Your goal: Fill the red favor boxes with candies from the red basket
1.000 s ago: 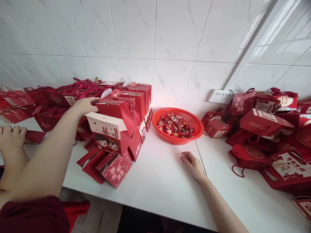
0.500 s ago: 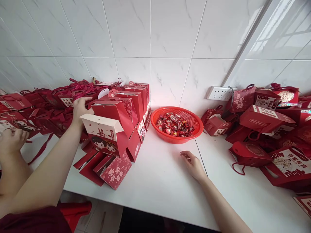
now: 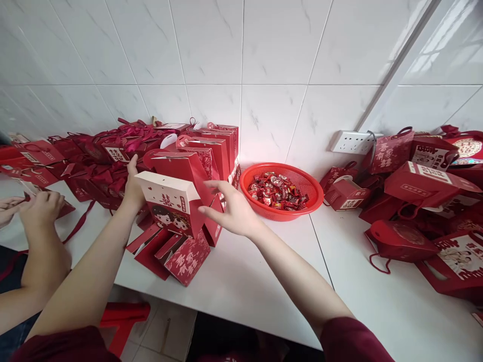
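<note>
A stack of red gift boxes [image 3: 181, 163] stands on the white table. At its front sits a box with a cream top and a cartoon couple [image 3: 171, 218]. My left hand [image 3: 134, 188] is at that box's left side, fingers stretched upward and partly hidden; whether it touches the cardboard I cannot tell. My right hand [image 3: 236, 208] is at the right side of the same box, thumb and fingers apart, holding nothing. Below lie red boxes with open tops [image 3: 186, 259]. To the right of the stack, a red plastic basket [image 3: 281, 217] holds many wrapped candies [image 3: 279, 192].
A large pile of red boxes with ribbons [image 3: 101, 166] fills the back left. More finished-looking boxes [image 3: 415, 186] crowd the right. A power strip [image 3: 350, 142] is on the tiled wall. Another person's hands [image 3: 43, 206] work at far left. A red stool [image 3: 124, 317] stands below.
My right hand has moved left from in front of the candy basket to the right side of the cartoon-couple box. My left hand has come down beside it. The view has shifted slightly left.
</note>
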The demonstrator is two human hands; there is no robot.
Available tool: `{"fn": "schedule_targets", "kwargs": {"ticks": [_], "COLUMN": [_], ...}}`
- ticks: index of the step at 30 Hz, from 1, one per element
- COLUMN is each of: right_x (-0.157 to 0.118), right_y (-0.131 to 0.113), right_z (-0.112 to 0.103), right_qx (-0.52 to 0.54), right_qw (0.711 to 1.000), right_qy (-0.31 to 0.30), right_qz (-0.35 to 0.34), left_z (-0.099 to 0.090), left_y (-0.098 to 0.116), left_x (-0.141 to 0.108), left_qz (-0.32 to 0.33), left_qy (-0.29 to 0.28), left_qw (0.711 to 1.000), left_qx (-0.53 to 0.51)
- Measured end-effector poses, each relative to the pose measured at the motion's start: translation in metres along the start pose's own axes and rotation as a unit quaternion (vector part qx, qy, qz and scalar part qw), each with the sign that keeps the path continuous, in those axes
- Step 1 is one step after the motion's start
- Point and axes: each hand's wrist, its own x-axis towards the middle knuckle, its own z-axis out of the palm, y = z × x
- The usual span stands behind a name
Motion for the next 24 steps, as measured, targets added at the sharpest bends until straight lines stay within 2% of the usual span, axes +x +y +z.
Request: {"fn": "schedule_targets", "kwargs": {"ticks": [3,8,10,13,16,19,22,24], "right_x": [0.026,0.058,0.066,0.066,0.051,0.027,0.005,-0.005], "right_y": [0.005,0.012,0.014,0.018,0.022,0.024,0.024,0.023], "right_z": [0.02,0.044,0.05,0.048,0.025,-0.018,-0.058,-0.074], "right_qx": [0.028,0.003,-0.018,-0.009,0.074,0.161,0.156,0.129], "right_qw": [0.999,0.994,0.991,0.988,0.978,0.95,0.931,0.924], "right_qy": [0.002,0.086,0.105,0.128,0.183,0.265,0.327,0.358], "right_qz": [0.027,0.062,0.08,0.083,0.062,0.041,0.037,0.039], "left_z": [-0.002,-0.003,-0.002,-0.003,-0.011,-0.027,-0.045,-0.052], "left_y": [0.014,0.024,0.024,0.027,0.032,0.037,0.042,0.046], "left_x": [-0.008,-0.02,-0.022,-0.022,-0.024,-0.026,-0.025,-0.024], "left_qz": [-0.027,0.047,0.051,0.017,0.014,0.024,0.041,0.071], "left_qy": [-0.018,-0.034,-0.03,-0.01,0.038,0.1,0.138,0.152], "left_qw": [0.999,0.996,0.996,0.996,0.996,0.992,0.986,0.982], "left_qx": [0.024,0.061,0.074,0.084,0.084,0.077,0.077,0.083]}}
